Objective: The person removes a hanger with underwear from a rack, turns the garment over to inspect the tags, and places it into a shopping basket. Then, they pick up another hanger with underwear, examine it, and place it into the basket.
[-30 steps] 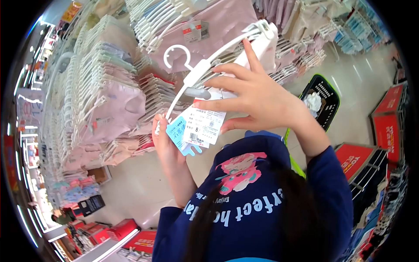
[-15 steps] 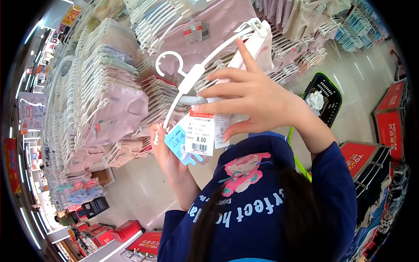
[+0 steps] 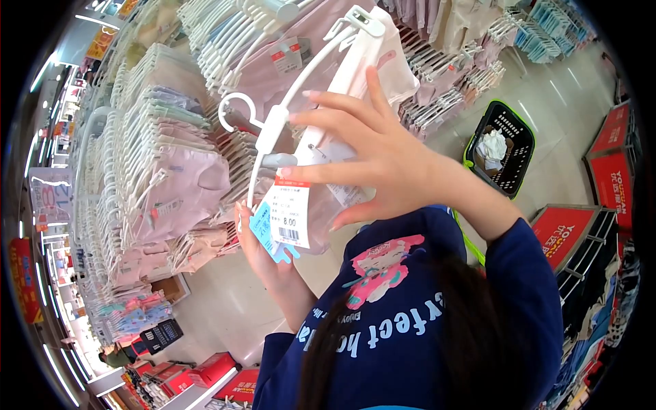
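A white hanger (image 3: pixel 273 130) with a pale pink garment (image 3: pixel 386 58) on it is held up before the racks. My left hand (image 3: pixel 263 253) is closed round the hanger's lower end, beside a blue tag (image 3: pixel 263 225). My right hand (image 3: pixel 376 147) is spread in front of the garment, its fingers apart and nearest to the tags. A white price tag (image 3: pixel 290 215) reading 8.00 hangs below its fingertips.
Racks of pink garments (image 3: pixel 188 181) on white hangers fill the left and the top. A black basket (image 3: pixel 523 150) with a green rim and crumpled white cloth (image 3: pixel 490 147) inside is at the right. Red display boxes (image 3: pixel 564 232) line the right side.
The hanger and garment have shifted left and tilted more upright, and more of the pink garment shows behind the tags. My right hand has moved slightly left with its fingers spread wider.
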Demonstrator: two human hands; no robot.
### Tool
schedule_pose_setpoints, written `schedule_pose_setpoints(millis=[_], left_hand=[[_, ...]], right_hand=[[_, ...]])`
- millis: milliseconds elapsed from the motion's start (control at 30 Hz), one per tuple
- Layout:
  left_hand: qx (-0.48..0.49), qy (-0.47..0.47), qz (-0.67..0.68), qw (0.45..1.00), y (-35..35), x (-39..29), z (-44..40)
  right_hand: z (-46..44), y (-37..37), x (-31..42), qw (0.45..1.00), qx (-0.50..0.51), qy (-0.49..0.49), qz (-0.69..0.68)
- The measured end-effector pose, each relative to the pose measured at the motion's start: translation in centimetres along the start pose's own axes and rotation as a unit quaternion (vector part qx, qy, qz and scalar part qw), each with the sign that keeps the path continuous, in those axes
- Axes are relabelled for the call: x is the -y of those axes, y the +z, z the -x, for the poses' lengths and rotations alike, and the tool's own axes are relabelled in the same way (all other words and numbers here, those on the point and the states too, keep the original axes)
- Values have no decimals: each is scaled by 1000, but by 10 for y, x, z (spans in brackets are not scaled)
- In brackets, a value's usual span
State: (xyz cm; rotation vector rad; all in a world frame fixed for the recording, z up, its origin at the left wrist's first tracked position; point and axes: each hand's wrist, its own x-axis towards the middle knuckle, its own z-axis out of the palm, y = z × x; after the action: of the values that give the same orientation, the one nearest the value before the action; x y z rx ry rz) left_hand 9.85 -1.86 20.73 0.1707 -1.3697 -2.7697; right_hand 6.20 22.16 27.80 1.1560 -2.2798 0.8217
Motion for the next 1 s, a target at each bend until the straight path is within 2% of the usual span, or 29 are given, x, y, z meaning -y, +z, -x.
schedule_pose_setpoints(millis=[100,200,300,333,467,500,567,600,667,700,767,867,900,1000], left_hand=[[-104,37,-39,993,27,2,4],[-103,73,-39,991,34,1,8],[-49,56,-6,997,28,-5,9],[-40,48,-4,998,31,-7,9],[-16,10,17,1000,-9,1,-5],[-56,11,-3,998,0,1,-5],[-136,12,-45,990,24,-1,-5],[-118,8,-44,992,25,-2,-7],[-85,-2,-42,996,21,-6,-9],[-33,9,-47,998,12,-7,-10],[68,34,-54,996,-14,-6,-14],[92,-20,4,996,-9,-12,-15],[75,4,-21,997,-6,-11,-11],[172,7,14,985,-6,-12,-15]], right_hand=[[11,11,9,993,-114,33,7],[26,31,9,971,-223,79,-23],[39,43,15,951,-253,154,-86],[41,49,16,939,-255,170,-159],[44,68,19,859,-230,219,-401],[44,70,19,836,-217,227,-450],[44,64,21,744,-141,278,-591],[44,61,22,687,-101,300,-654],[43,56,24,649,-84,287,-700],[42,53,25,628,-76,281,-721],[41,48,30,625,-64,266,-731],[41,37,33,629,-38,247,-736],[42,36,34,631,-35,238,-738],[41,34,35,644,-30,228,-730]])
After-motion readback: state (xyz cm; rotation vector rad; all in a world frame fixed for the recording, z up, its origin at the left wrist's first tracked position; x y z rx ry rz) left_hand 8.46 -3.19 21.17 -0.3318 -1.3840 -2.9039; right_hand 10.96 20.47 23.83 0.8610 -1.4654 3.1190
